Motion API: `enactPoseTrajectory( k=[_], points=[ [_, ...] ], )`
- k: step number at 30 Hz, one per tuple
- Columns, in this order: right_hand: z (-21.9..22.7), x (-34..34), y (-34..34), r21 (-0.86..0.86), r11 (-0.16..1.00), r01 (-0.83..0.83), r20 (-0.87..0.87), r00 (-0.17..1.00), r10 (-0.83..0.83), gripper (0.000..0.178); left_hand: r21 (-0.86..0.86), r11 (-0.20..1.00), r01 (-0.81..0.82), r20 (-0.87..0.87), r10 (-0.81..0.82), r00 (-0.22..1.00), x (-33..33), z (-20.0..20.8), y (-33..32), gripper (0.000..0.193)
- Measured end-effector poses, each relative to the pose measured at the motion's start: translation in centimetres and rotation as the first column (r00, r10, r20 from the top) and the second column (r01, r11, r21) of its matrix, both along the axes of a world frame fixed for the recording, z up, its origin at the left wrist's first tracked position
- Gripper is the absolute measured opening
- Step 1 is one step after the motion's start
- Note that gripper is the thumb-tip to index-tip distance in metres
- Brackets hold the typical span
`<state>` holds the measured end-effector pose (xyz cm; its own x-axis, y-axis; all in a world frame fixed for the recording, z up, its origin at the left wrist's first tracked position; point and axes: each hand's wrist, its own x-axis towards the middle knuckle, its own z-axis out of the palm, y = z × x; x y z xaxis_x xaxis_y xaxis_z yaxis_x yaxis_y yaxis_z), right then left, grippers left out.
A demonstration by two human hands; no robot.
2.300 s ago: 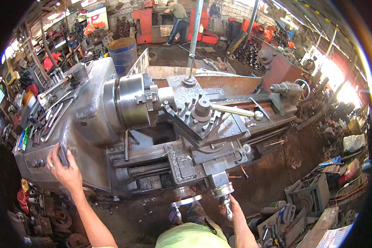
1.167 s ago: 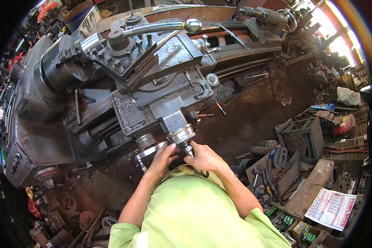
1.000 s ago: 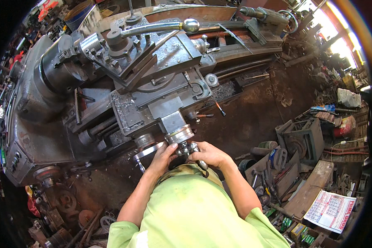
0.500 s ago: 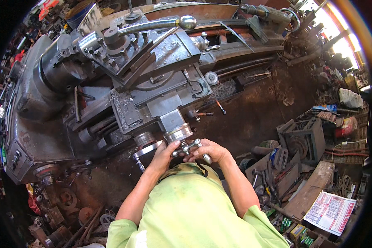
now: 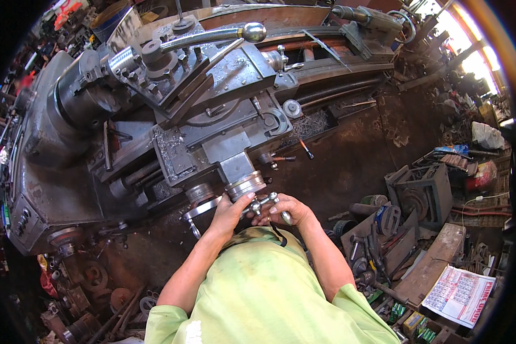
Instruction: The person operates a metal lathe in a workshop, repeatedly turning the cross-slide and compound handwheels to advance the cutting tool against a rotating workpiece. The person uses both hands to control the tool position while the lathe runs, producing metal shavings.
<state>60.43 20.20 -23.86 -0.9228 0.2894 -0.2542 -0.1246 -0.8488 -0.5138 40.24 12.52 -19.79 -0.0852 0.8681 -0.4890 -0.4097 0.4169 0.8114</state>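
Observed from beside the lathe. The crank sits at the near end of the cross slide, just outside the dial collar. Right hand: fingers curled round the crank's grip. Left hand: thumb against the collar; its other fingers are mostly hidden, so pinching or resting, cannot tell.

Progress: a bright ridged workpiece is mounted in the chuck, and metal chips lie along the carriage's left edge; I judge that some cutting is done. The dial adjustment looks unfinished, both hands being on it. How much cutting remains is unclear.

Containers: the open bin, right of the person, holds jumbled hand tools. Beyond the lathe's far left corner stands a blue drum; contents not visible.
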Motion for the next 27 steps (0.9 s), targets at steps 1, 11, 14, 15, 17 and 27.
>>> enactPoseTrajectory(
  k=[1,11,14,15,17,27],
  points=[
    [-0.2,0.0,-0.1,-0.012,1.000,0.003,-0.020,1.000,-0.003,0.068,-0.014,1.000,-0.004,-0.008,0.003,1.000,0.1,0.2,0.1,0.046],
    [-1.9,-0.3,-0.6,-0.120,0.992,0.042,-0.099,0.994,-0.054,0.063,-0.043,0.999,-0.019,-0.137,0.013,0.990,0.7,0.8,0.6,0.057],
    [-2.2,-0.2,-0.6,-0.140,0.989,0.044,-0.115,0.992,-0.060,0.063,-0.056,0.998,-0.025,-0.173,0.015,0.985,0.8,0.8,0.8,0.059],
    [-2.3,-0.2,-0.6,-0.134,0.990,0.047,-0.100,0.993,-0.061,0.064,-0.065,0.998,-0.026,-0.181,0.014,0.983,0.8,0.9,0.7,0.060],
    [-2.3,-0.2,-0.6,-0.135,0.990,0.050,-0.091,0.994,-0.063,0.064,-0.067,0.997,-0.024,-0.182,0.012,0.983,0.9,1.1,0.7,0.062],
    [-2.3,-0.6,-0.8,-0.161,0.985,0.061,-0.147,0.985,-0.085,0.066,-0.113,0.994,-0.002,-0.210,-0.022,0.977,0.9,1.2,0.9,0.066]
  ],
)
